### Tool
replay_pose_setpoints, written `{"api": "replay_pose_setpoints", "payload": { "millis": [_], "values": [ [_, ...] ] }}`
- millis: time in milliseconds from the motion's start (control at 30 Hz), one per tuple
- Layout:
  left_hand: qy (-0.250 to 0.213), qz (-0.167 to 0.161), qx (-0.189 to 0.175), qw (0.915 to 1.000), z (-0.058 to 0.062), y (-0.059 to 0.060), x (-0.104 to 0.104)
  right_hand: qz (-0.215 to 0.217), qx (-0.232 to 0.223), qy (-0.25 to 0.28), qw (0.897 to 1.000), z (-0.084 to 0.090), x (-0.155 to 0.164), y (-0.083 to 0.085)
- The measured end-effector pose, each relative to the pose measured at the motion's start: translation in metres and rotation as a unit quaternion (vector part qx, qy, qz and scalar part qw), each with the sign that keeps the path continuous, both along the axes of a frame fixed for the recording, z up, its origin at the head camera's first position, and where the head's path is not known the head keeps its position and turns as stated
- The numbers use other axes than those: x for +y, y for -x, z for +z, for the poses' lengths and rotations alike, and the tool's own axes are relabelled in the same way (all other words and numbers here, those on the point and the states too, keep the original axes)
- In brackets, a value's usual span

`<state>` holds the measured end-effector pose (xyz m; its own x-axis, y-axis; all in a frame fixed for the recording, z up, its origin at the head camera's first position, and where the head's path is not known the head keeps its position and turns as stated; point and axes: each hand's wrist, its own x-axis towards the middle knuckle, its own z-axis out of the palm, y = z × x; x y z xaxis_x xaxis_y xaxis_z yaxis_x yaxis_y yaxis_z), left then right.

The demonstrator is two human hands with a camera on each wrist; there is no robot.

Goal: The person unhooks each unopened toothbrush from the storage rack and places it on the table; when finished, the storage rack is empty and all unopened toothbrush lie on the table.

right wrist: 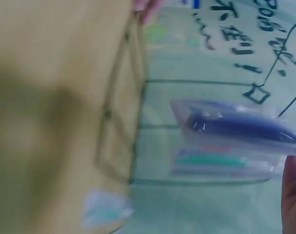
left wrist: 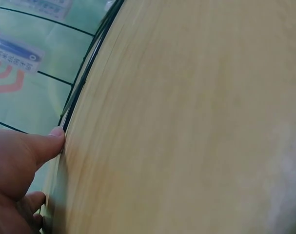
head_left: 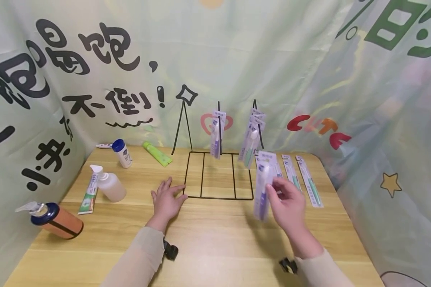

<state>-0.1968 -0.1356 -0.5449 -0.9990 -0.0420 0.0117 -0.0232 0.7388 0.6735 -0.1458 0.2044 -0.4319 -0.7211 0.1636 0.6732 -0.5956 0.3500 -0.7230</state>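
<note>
Toothbrush pack [head_left: 262, 189] in right hand [head_left: 289, 202], apparently pinched.

Bare hands [head_left: 168, 203], beige sleeves [head_left: 138, 253], black wrist cameras [head_left: 171, 251]

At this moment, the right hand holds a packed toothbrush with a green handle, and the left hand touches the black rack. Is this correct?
Not fully: the handle of the toothbrush in the right hand is purple, not green, as the head view shows. The left hand does touch the black rack.
</note>
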Motion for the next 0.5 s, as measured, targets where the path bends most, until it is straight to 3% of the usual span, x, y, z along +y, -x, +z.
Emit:
{"api": "replay_pose_setpoints", "payload": {
  "millis": [67,167,233,333,433,500],
  "values": [
    [-0.001,-0.001,-0.002,1.0,0.0,0.0,0.001,-0.013,-0.034,-0.012,0.999,-0.012,0.017,-0.016],
    [0.0,-0.001,0.0,1.0,-0.001,0.0,0.001,-0.017,-0.141,-0.013,0.99,-0.028,0.037,-0.036],
    [0.002,0.0,0.0,1.0,-0.001,0.0,0.0,-0.007,-0.236,-0.001,0.972,-0.036,0.048,-0.045],
    [0.002,0.0,0.002,1.0,-0.002,0.001,-0.001,0.005,-0.364,-0.008,0.931,-0.046,0.06,-0.05],
    [0.001,0.0,0.001,1.0,-0.002,0.002,-0.002,0.01,-0.439,-0.024,0.898,-0.056,0.066,-0.05],
    [0.0,-0.001,0.002,1.0,-0.002,0.002,-0.002,0.012,-0.457,-0.034,0.889,-0.062,0.068,-0.05]
  ]
}}
